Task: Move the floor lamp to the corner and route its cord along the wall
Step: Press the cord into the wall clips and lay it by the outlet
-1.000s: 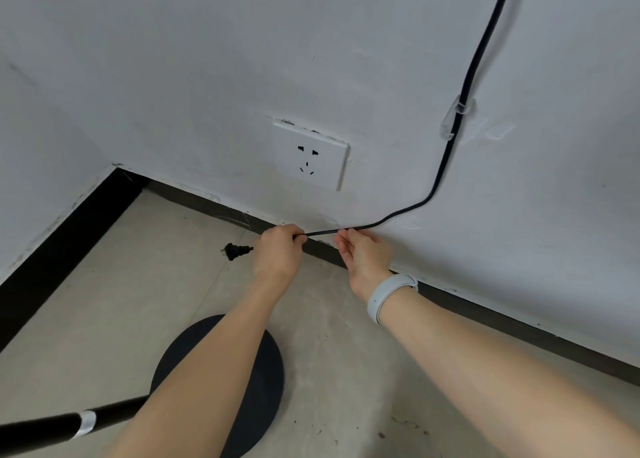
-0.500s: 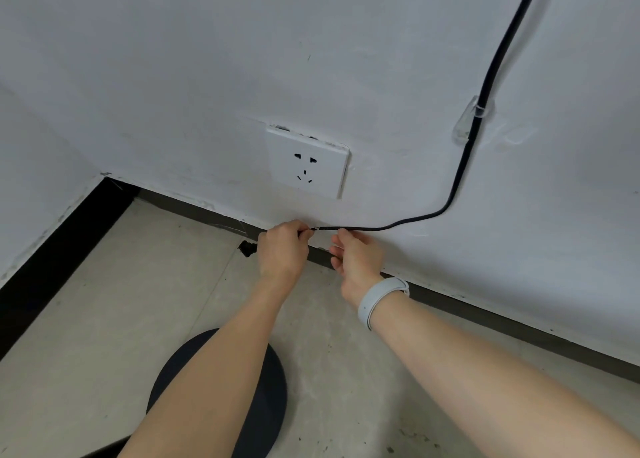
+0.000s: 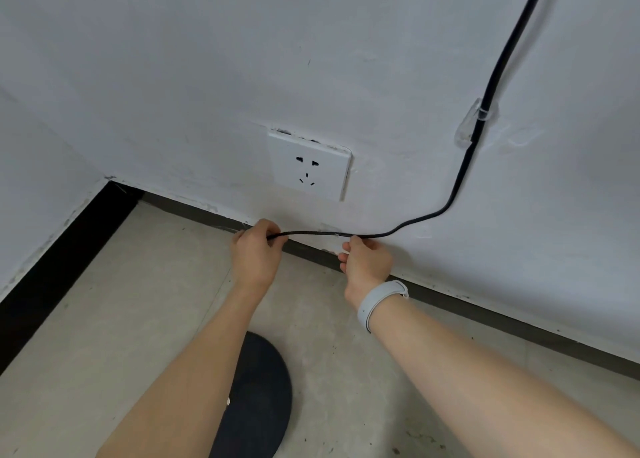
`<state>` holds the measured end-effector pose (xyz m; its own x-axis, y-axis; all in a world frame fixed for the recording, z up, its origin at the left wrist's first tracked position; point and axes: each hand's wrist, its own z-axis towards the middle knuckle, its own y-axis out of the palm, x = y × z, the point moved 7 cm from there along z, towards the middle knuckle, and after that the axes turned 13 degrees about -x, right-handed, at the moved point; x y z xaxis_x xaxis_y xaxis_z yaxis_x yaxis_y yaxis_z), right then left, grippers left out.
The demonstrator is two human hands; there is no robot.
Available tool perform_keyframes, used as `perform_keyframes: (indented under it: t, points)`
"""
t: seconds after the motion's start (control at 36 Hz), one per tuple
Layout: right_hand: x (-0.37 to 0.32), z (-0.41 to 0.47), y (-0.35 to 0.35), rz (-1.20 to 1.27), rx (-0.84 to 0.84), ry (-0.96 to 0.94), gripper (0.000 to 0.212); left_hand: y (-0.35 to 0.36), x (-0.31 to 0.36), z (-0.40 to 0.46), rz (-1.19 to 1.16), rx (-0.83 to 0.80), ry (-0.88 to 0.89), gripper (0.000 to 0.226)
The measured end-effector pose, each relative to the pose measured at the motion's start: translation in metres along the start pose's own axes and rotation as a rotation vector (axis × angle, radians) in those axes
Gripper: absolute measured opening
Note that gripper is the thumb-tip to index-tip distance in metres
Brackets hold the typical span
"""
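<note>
The cord [image 3: 464,177], black and thin, enters at the upper right of the frame, runs down the white wall [image 3: 173,77], passes through a clear clip [image 3: 476,120] fixed to that wall, then bends left and runs nearly level just above the dark skirting [image 3: 485,310], at centre frame. That level stretch is held taut between both hands. The left hand [image 3: 256,255] is closed on the cord's left end, fingers pinched round it; the plug is not visible and is presumably hidden inside or behind this hand. The right hand [image 3: 367,260] pinches the cord further right, thumb and fingertips closed on it, close to the wall; a pale wristband [image 3: 379,303] sits on that wrist. The socket [image 3: 310,165] is directly above the held span, with nothing plugged in. The lamp base [image 3: 258,395], a dark round disc, rests on the floor [image 3: 104,319] at lower centre, near the corner at the left of frame, so placement of the lamp appears done. Assessment: the routing step is in hand, the lower run being straightened along the wall. The next move likely calls for securing this span against the wall or skirting, no clip being visible there, and then bringing the plug end up to the socket without slackening the clipped section.
</note>
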<state>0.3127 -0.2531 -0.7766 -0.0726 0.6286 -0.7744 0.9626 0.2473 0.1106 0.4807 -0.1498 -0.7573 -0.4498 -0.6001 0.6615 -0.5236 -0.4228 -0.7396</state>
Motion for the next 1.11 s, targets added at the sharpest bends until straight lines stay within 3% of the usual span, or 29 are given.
perform_keyframes:
  t: [0.17,0.36,0.44,0.56,0.69,0.81,0.89,1.0,1.11]
  points:
    - [0.002,0.001,-0.013,0.058,0.047,0.045,0.023,0.003,0.015,0.013,0.11,-0.017,-0.043,0.016]
    - [0.002,0.001,-0.026,0.142,0.051,0.098,0.023,0.009,0.01,0.013,-0.123,-0.034,-0.227,0.038]
    - [0.003,0.001,-0.03,0.171,0.052,0.112,0.022,0.008,0.016,0.01,-0.105,0.008,-0.206,0.04]
    - [0.003,0.001,-0.044,0.198,0.092,0.104,0.022,0.006,0.03,0.002,0.152,0.135,-0.086,0.037]
    - [0.0,0.004,-0.081,0.162,0.159,0.072,0.022,0.012,0.033,0.003,0.195,0.111,-0.05,0.025]
    - [0.001,0.005,-0.084,0.156,0.14,0.072,0.022,0.02,0.022,-0.004,-0.082,0.091,-0.156,0.017]
    - [0.0,0.005,-0.082,0.148,0.122,0.083,0.021,0.033,0.006,-0.016,-0.379,0.055,-0.346,0.016]
    - [0.001,0.004,-0.083,0.116,0.072,0.124,0.02,0.075,-0.007,-0.033,-1.074,-0.254,-0.716,0.018]
    - [0.0,0.003,-0.08,0.084,0.006,0.168,0.019,0.079,0.003,-0.026,-1.313,-0.305,-0.614,0.033]
